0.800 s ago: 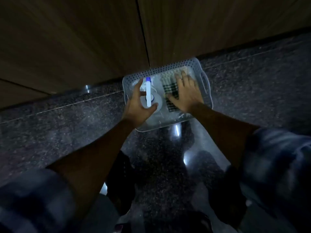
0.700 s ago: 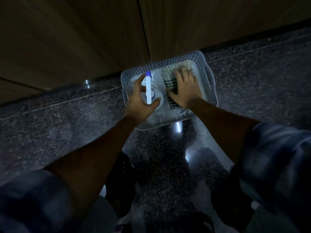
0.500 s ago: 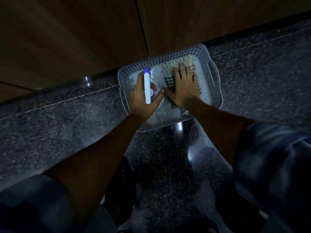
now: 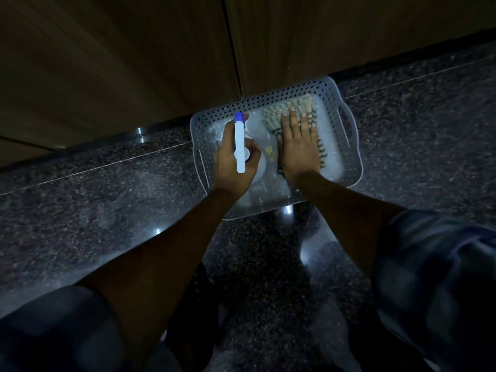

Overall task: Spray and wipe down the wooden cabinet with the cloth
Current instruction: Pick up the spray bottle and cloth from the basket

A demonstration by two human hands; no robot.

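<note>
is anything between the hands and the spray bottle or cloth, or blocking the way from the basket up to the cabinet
Nothing visible. The left hand is wrapped around the spray bottle, and the right hand lies flat on the checked cloth in the perforated basket. The wooden cabinet stands directly behind the basket, with only the basket's low wall between.
</note>
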